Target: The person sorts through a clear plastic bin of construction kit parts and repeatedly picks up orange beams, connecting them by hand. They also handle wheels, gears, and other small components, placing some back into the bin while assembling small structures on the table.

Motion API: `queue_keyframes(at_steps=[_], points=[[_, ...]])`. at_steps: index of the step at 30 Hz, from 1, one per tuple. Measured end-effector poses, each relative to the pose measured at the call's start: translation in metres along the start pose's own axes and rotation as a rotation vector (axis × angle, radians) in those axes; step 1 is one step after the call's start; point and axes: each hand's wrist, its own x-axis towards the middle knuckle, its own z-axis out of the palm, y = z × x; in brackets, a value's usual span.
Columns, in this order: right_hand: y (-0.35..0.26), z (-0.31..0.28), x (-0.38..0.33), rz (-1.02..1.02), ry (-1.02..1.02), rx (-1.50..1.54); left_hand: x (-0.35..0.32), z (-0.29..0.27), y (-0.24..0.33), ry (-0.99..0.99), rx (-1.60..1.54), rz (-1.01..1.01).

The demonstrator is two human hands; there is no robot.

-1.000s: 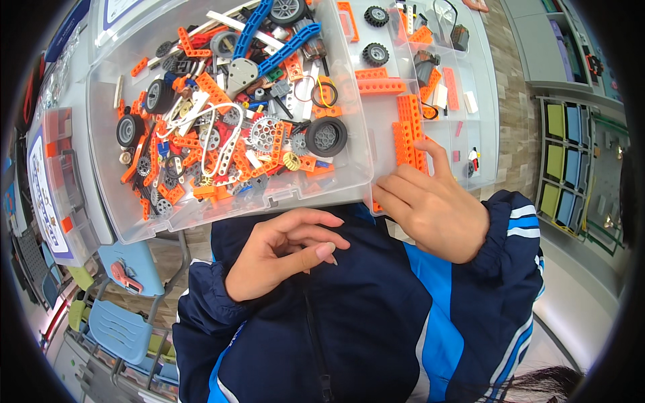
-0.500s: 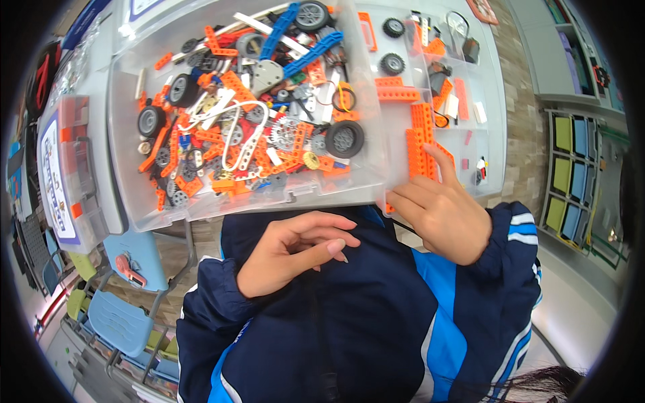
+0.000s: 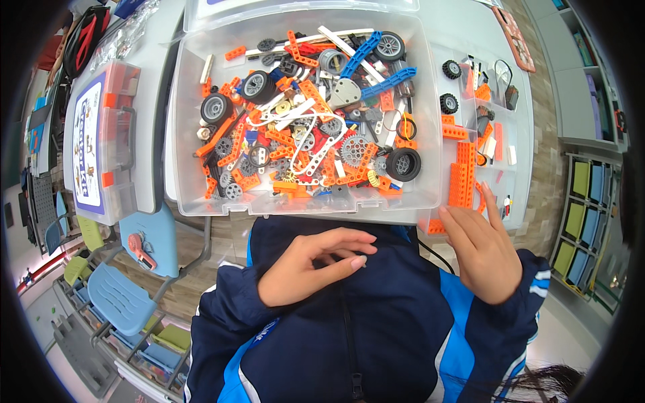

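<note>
My left hand point(image 3: 314, 266) hovers in front of my jacket, below the front edge of a big clear plastic box point(image 3: 322, 209). Its fingers are loosely bent with the thumb apart, and no held piece is visible. My right hand point(image 3: 485, 252) reaches to the near end of a clear compartment tray point(image 3: 521, 134), fingers stretched out. Beside its fingertips lie orange studded beams point(image 3: 461, 176) and a smaller orange piece point(image 3: 437, 226). The box holds a heap of building parts: wheels point(image 3: 403, 164), grey gears point(image 3: 354, 151), blue beams point(image 3: 390, 81) and white curved pieces point(image 3: 316, 163).
A closed clear case point(image 3: 127, 158) with orange latches stands at the left. Small black wheels point(image 3: 449, 103) sit in the tray. Blue chairs point(image 3: 121, 305) are at lower left, one carrying a pink object point(image 3: 140, 251). A rack of green and blue bins point(image 3: 574, 215) stands right.
The whole view has shifted, so the box and tray appear further right. My right hand has drawn back slightly from the orange beams. My left hand keeps a similar pose.
</note>
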Motion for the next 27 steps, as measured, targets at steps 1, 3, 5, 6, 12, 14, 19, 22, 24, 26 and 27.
queue_keyframes(at_steps=[1,3,5,6,12,14,19,22,24,26,27], points=[[-0.006,-0.008,-0.001,0.006,0.002,0.004,-0.006,-0.003,0.003,0.013,0.057,-0.027],[-0.013,-0.026,0.001,0.012,0.004,0.019,-0.025,-0.012,0.014,0.012,0.158,0.053],[-0.011,-0.042,0.011,-0.037,0.061,0.005,-0.045,-0.022,0.026,0.026,0.246,0.134],[-0.009,-0.047,0.02,-0.057,0.074,-0.011,-0.056,-0.028,0.033,0.041,0.265,0.163],[0.016,-0.029,0.099,-0.301,0.111,0.005,-0.077,-0.056,0.055,0.493,0.227,0.547],[0.012,-0.014,0.12,-0.33,0.052,0.037,-0.071,-0.062,0.062,0.715,0.366,0.49],[0.004,-0.002,0.146,-0.414,-0.045,-0.013,-0.039,-0.097,0.086,0.574,1.01,0.523],[0.003,0.001,0.155,-0.416,-0.013,0.042,-0.012,-0.112,0.09,0.319,1.292,0.556],[0.004,0.004,0.164,-0.39,0.001,0.095,0.005,-0.112,0.086,0.267,1.305,0.547],[0.005,0.006,0.169,-0.399,0.035,0.032,0.019,-0.111,0.082,0.257,1.291,0.537],[0.005,0.006,0.172,-0.403,0.071,-0.018,0.024,-0.113,0.081,0.234,1.273,0.49]])
